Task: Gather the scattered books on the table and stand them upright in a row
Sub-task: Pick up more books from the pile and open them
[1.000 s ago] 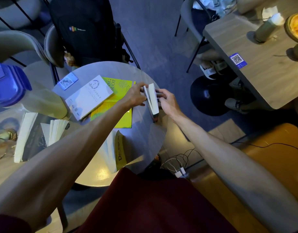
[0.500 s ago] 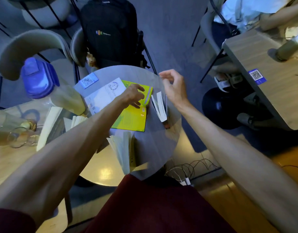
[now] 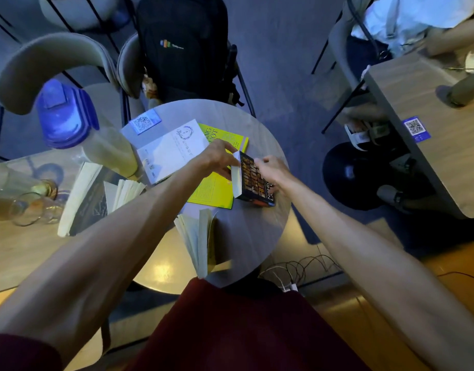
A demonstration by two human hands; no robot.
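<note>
Both hands meet over the round grey wooden tabletop, gripping a dark paperback book with orange cover lettering from opposite sides. The left hand pinches its pale page edge with the fingers; the right hand holds the cover side. The book tilts, its lower end on the tabletop. Under the left fingers lies a flat yellow book, and just beyond it a white book. Nearer than the fingers, a cream-paged book stands fanned open.

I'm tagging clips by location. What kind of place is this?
Probably a café: QR code stickers on small tables, drinking glasses nearby, and another person seated at the neighbouring table.
</note>
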